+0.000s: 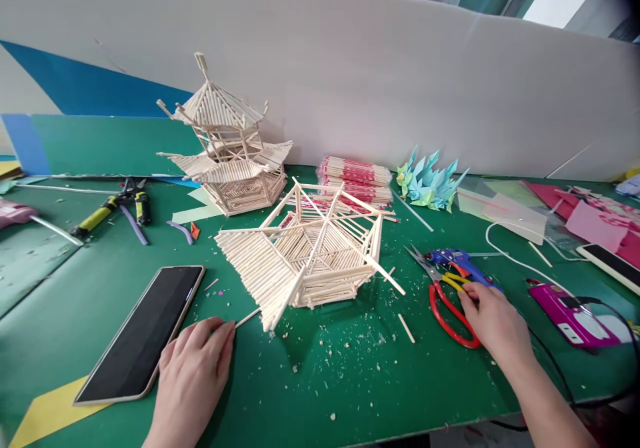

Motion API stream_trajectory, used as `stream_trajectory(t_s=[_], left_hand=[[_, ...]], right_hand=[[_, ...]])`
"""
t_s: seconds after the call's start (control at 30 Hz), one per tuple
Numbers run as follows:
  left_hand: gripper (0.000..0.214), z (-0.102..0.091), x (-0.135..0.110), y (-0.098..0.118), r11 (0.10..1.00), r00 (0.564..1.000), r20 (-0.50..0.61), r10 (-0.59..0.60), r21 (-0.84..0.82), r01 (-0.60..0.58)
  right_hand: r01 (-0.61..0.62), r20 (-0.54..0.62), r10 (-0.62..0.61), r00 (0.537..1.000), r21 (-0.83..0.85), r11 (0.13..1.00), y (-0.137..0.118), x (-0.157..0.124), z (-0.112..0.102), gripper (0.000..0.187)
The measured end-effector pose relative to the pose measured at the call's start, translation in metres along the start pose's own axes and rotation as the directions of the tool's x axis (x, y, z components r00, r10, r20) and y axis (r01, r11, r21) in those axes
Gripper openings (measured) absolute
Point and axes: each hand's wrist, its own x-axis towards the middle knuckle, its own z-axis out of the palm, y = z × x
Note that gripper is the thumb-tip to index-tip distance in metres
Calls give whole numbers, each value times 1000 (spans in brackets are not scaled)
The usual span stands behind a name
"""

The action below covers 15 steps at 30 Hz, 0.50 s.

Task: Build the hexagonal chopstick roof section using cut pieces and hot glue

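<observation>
My left hand (193, 371) rests on the green table, fingers pressed together, pinching one end of a thin wooden stick (247, 317) that points toward a half-built stick structure (305, 255). My right hand (493, 321) reaches over the red-handled scissors (447, 301) and touches the blue glue gun (457, 265), its fingers curled on the gun's rear. A finished two-tier stick pagoda (227, 148) stands behind the structure.
A dark phone (143, 331) lies beside my left hand. Yellow-handled cutters (113, 208) lie at the left. Packs of chopsticks (355, 181), teal paper cranes (427, 185), pink paper (595, 225), a magenta box (570, 311) and another phone (607, 265) are to the right. A white wall (400, 81) backs the table.
</observation>
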Motion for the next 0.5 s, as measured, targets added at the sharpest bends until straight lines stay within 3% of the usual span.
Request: stream_trajectory(t_s=[0.07,0.13,0.23,0.3,0.4,0.5], left_hand=[[20,-2,1,1,1000,1000,-5,-2,3,2],[19,-5,2,3,1000,1000,1,-7,5,7],[18,-8,0,5,1000,1000,17,-25,15,25],[19,-7,-3,5,999,999,18,-38,16,38],[21,-5,-11,2,998,998,-14,-56,1,56],[20,-4,-18,1,998,997,-55,-50,-33,48]], right_hand=[[30,-37,-30,999,21,999,-12,6,-4,26],[157,-31,-155,988,78,985,-32,10,-5,28],[418,23,-429,903,177,891,-62,16,0,28],[521,39,-540,841,212,827,-72,19,7,29],[575,42,-598,800,232,785,-73,24,15,28],[585,46,-612,789,246,773,-69,25,17,27]])
